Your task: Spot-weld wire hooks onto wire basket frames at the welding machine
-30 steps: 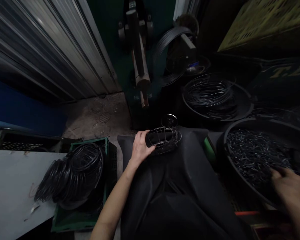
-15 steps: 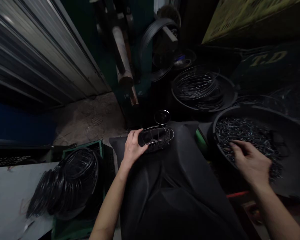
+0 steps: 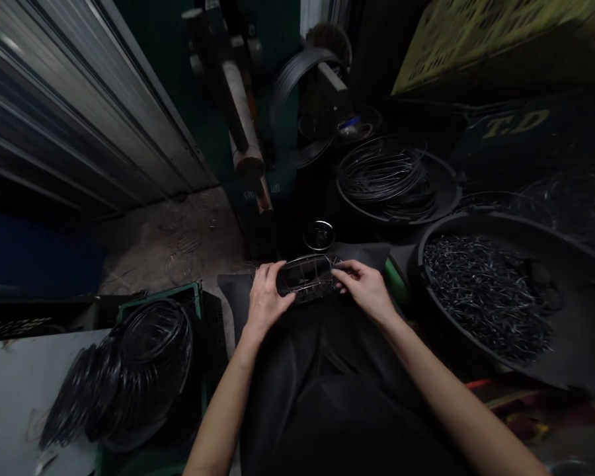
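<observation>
On the dark apron over the lap lies a small wire basket [image 3: 305,274], an oblong cage of thin metal rods. My left hand [image 3: 268,297] grips its left end, thumb at the near rim and fingers at the far one. At the basket's right end is my right hand [image 3: 364,287], thumb and forefinger pinched together against the wires. Whatever sits in that pinch is too small and dark to tell. To the right stands a wide black pan [image 3: 424,311] with a heap of short bent wire pieces [image 3: 480,297].
Ahead, a machine's thick rod [image 3: 245,152] juts toward me above a small metal ring [image 3: 318,235]. A second pan [image 3: 449,192] behind holds wire hoops [image 3: 384,175]. At left, a green crate [image 3: 198,301] carries bundled black wire rings [image 3: 153,330]. A yellow crate [image 3: 451,46] stands far right.
My right hand has moved left from above the pan of wire pieces to the basket's right end. My left hand keeps its hold on the basket.
</observation>
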Motion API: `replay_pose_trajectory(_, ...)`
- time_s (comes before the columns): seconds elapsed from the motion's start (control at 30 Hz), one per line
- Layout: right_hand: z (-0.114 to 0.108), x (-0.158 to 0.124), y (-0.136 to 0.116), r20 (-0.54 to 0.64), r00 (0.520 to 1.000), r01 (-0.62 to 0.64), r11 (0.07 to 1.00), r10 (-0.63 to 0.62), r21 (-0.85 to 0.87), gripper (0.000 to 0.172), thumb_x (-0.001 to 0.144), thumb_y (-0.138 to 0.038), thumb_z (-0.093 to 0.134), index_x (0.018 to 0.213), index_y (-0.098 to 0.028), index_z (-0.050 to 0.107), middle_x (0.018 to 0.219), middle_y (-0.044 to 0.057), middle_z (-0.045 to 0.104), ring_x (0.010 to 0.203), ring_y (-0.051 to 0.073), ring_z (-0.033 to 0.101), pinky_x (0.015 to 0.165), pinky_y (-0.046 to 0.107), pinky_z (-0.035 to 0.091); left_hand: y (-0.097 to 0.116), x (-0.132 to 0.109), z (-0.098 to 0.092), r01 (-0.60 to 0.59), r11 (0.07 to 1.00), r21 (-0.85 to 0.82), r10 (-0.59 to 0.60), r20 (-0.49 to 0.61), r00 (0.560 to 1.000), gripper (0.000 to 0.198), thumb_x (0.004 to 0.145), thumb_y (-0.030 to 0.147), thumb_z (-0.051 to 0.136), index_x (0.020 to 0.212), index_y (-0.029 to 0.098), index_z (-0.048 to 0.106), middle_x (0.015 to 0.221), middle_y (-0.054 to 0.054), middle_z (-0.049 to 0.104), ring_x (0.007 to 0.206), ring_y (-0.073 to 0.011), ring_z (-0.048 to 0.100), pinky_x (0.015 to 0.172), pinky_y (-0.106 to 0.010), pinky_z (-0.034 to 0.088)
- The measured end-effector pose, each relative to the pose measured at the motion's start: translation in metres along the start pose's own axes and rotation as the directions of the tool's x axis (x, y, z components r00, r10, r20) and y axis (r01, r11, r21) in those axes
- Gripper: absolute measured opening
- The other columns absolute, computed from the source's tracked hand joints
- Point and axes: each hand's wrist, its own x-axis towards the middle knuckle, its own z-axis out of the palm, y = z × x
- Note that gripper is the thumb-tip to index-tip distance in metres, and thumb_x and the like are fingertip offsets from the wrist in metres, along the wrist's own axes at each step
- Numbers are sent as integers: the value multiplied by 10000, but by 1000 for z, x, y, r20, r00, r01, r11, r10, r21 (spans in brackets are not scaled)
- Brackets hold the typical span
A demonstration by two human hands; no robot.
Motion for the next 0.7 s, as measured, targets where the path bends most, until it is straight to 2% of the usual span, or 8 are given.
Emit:
replay_pose_trajectory(0.17, 8, 5, 3, 33, 999, 4, 996, -1, -88, 366, 704, -503, 643, 818, -156, 623, 550, -5, 572, 498, 130, 555, 459, 229, 455, -1, -1, 1, -8, 1000, 6, 8, -16, 1000, 578, 635, 142, 688, 1167, 221, 477, 1083, -60, 534, 1030, -225, 526, 910, -377, 477)
replay_pose_trajectory(0.4, 12, 0, 9, -21, 998, 59, 978, -65, -202, 341, 748, -504, 614, 811, -168, 625, 538, -1, 572, 490, 136, 546, 493, 241, 446, -5, -5, 8, -18, 1000, 19, 18, -41, 999, 595, 629, 134, 695, 1177, 220, 479, 1091, -64, 535, 1039, -229, 526, 913, -382, 483)
replay_pose_trajectory(0.53, 14, -12, 12, -61, 991, 113, 983, -123, -147, 316, 761, -478, 619, 826, -169, 630, 615, 11, 599, 536, 139, 566, 515, 245, 465, -2, -18, 9, -82, 990, 113, 97, -133, 986, 597, 647, 147, 707, 1197, 182, 476, 1078, -90, 528, 1026, -236, 533, 976, -471, 449)
replay_pose_trajectory(0.6, 17, -18, 13, -86, 986, 134, 989, -139, -62, 298, 755, -457, 635, 831, -169, 625, 680, 17, 618, 556, 136, 582, 529, 247, 486, 2, -24, 6, -156, 964, 213, 201, -213, 956, 540, 685, 141, 686, 1186, 177, 488, 1061, -90, 525, 1026, -235, 539, 1039, -559, 359)
replay_pose_trajectory(0.7, 27, -20, 10, -142, 975, 179, 983, -170, 52, 275, 737, -432, 661, 819, -173, 616, 707, 13, 632, 561, 132, 597, 550, 256, 516, 8, -25, -5, -271, 886, 377, 402, -332, 853, 428, 730, 87, 637, 1126, 211, 532, 1012, -58, 535, 1057, -219, 540, 1078, -623, 250)
